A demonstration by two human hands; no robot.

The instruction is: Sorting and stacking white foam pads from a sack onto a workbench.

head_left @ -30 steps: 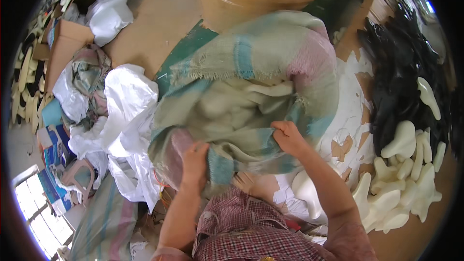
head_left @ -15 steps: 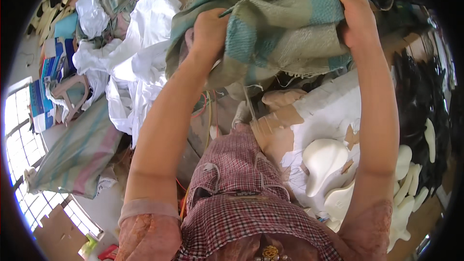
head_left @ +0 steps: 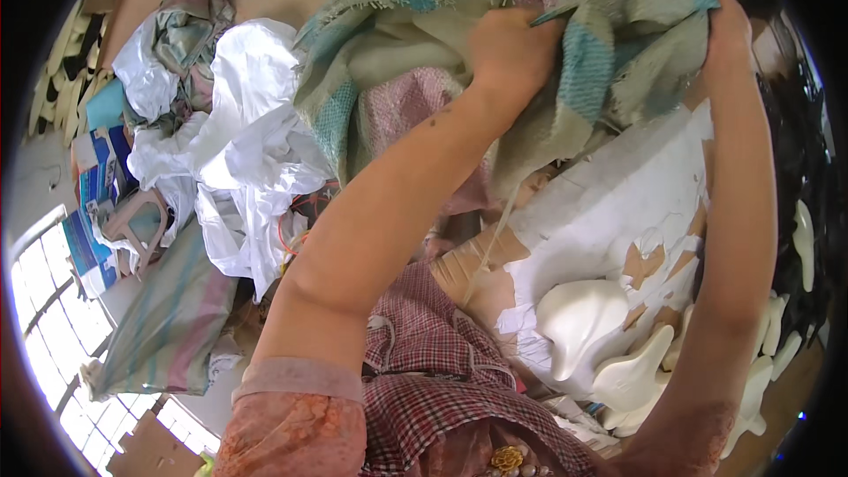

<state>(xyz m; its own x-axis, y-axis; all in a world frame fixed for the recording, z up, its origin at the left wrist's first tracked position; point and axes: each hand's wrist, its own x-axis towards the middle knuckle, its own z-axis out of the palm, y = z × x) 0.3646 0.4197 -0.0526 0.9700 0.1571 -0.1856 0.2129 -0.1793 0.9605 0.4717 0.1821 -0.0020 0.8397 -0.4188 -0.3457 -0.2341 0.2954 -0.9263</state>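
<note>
While our left hand and right hand are both on the woven sack, we judge the two-handed hold to be complete. The left hand is closed in a fist on bunched cloth near the rim. The right hand, to the right of the left hand, is closed on a blue-striped edge; its fingers are partly hidden, so we cannot tell how deep the grip goes. A loose fold hangs between the two hands.

We judge the handling of the cloth to be unfinished. Its mouth is open and uneven, a pink-striped section sags beside the left hand, and we see no tie around the rim. We cannot tell what, if anything, it contains.

Nearer the body than the right hand, a cream saddle-shaped piece lies outside the sack on a white-covered sheet. Crumpled white plastic bags lie left of the left hand, touched by neither hand.
</note>
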